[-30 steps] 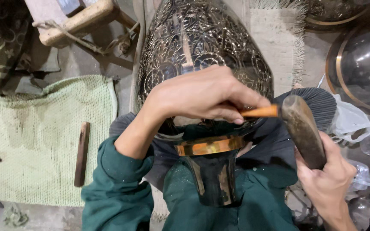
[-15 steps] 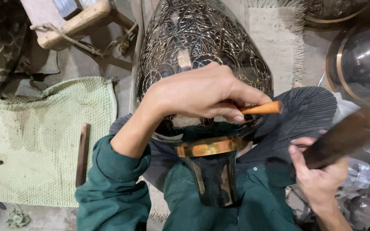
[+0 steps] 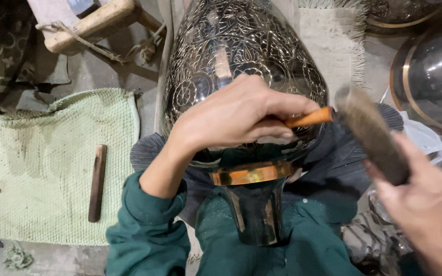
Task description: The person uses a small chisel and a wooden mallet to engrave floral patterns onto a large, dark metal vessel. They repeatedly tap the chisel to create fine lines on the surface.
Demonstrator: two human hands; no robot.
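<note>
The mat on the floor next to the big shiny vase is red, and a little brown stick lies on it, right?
Not quite: the head view shows the mat is pale green, not red. The brown stick does lie on it, beside the engraved vase.

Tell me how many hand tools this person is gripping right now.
2. The left hand pinches an orange-handled chisel against the engraved metal vase. The right hand grips a dark mallet, raised just right of the chisel.

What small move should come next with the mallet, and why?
Probably bring the mallet in the right hand down onto the chisel's orange end: the left hand holds that chisel against the engraved metal vase, and the mallet head sits raised just beside it.
</note>
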